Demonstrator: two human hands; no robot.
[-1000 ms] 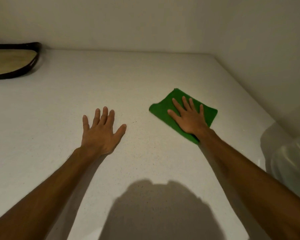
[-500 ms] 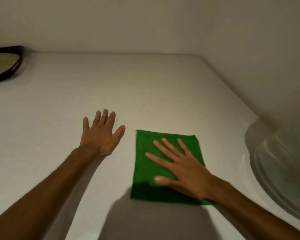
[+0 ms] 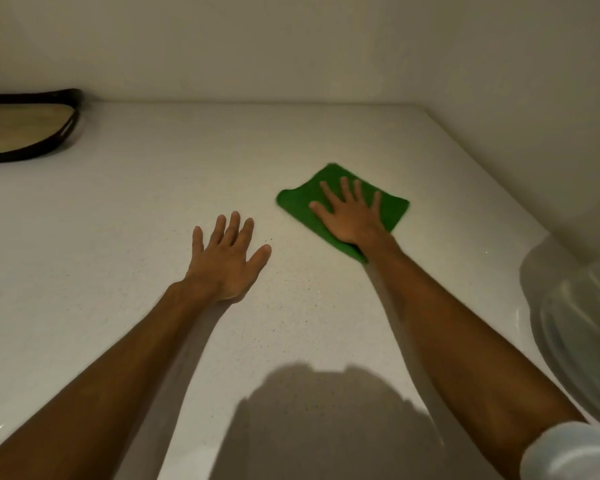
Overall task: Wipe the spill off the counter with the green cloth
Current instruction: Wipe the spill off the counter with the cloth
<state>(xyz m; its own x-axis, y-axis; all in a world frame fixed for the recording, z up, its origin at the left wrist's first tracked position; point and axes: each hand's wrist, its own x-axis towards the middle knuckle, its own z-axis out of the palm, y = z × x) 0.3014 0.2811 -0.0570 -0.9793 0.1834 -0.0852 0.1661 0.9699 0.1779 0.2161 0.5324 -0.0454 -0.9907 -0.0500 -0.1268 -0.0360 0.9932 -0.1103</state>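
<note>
One cloth, one tray, two hands. Right hand is pressing flat on the cloth, fingers spread wide, mid-right on the counter. Left hand is lying flat, fingers splayed. Cloth is sitting farther from the body than half a second ago.

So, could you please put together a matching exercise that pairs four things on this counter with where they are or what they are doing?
Things:
1. left hand
2. right hand
3. cloth
4. tray

States or places:
A. far left, by the back wall
B. flat and bare on the counter
C. spread on the counter under a palm
D. pressing down on the green fabric

Pairs: 1-B, 2-D, 3-C, 4-A
</note>
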